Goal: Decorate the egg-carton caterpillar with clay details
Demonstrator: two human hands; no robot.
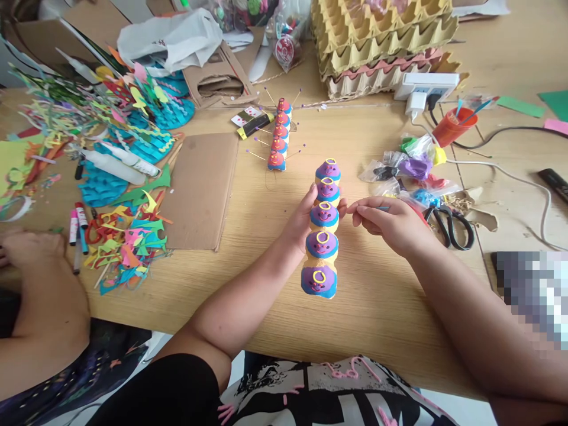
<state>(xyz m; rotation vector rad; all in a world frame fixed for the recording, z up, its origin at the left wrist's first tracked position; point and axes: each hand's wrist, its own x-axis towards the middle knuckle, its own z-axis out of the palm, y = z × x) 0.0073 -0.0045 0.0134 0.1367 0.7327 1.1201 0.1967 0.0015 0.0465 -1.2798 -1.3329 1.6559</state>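
Observation:
My left hand [303,220] is closed around the side of an egg-carton strip [323,244], holding it up over the table. Its several bumps are purple on top and blue below, with small faces and yellow rings. To the right of the strip, my right hand [390,223] is pinched on a thin stick; a short bluish piece of it shows above the fingers, and the rest is mostly hidden. Its fingertips are close to the strip's right edge. Farther back stands a second egg-carton strip [278,136], red and blue, with purple-tipped sticks poking out of its sides.
Bags of coloured clay [415,165], an orange cup [455,125] and black-handled scissors [449,228] lie on the right. Left are a cardboard sheet [199,189], paper scraps [131,242] and glue bottles [113,165]. Egg trays [381,44] are stacked behind. Another person's arm [48,290] rests at left.

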